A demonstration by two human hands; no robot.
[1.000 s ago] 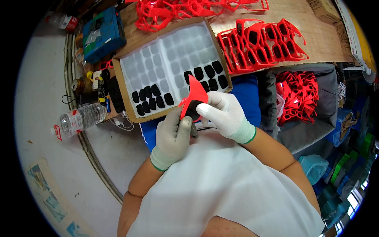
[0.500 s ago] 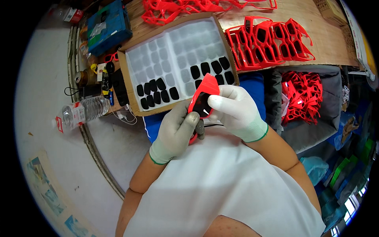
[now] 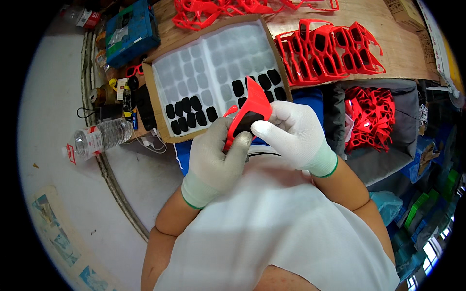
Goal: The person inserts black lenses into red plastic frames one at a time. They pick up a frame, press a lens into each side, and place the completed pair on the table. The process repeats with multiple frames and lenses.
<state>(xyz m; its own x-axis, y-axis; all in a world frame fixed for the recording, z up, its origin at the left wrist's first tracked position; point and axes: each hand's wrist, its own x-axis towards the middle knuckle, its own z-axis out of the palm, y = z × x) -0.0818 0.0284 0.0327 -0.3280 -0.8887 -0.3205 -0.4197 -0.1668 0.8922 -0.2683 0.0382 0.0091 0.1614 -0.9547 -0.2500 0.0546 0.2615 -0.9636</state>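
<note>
Between my two gloved hands is a pair of red sunglasses [image 3: 257, 104] with a dark lens [image 3: 247, 122] in its frame. My left hand [image 3: 216, 155], in a greyed white glove, is closed round the frame's left side, thumb at the lens's lower edge. My right hand [image 3: 293, 133], in a white glove, pinches the other side, its thumb against the lens. Fingers hide part of the frame. Just beyond lies a cardboard box [image 3: 158, 104] lined with translucent sheet, with loose black lenses [image 3: 191, 119] in rows on top.
Finished-looking red sunglasses [image 3: 330, 51] stand in rows at the back right, near more red frames [image 3: 208, 12]. A grey fabric-lined bin [image 3: 407, 106] at the right holds a heap of red frames [image 3: 371, 119]. To the left are a plastic bottle [image 3: 104, 138] and a blue case [image 3: 131, 34].
The sunglasses have turned in my hands, so a red arm tip now shows above my left hand. My right hand has shifted slightly right and down.
</note>
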